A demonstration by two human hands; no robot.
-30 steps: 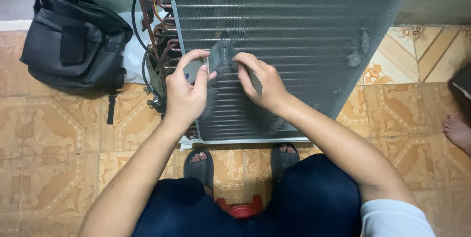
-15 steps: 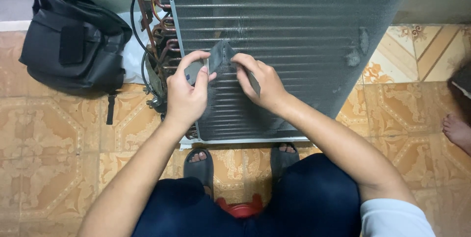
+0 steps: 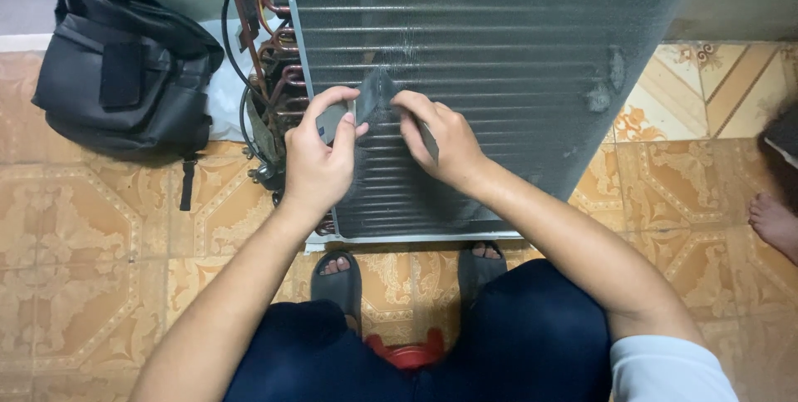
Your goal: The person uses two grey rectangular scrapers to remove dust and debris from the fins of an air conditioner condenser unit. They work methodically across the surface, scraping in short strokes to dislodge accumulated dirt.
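While crouched over finned coil panel (image 3: 499, 78), left hand (image 3: 320, 161) grip closed on grey dust mat (image 3: 374, 94), right hand (image 3: 445, 144) grip pinched on same mat, black bag (image 3: 125, 78) on tiled floor (image 3: 91, 244).

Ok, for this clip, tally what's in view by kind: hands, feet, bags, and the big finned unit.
Hands: 2, left hand and right hand, both pinching a grey sheet of lint
Finned coil panel: 1
Black bag: 1
Sandalled feet: 2
Another person's bare foot: 1
Total: 8
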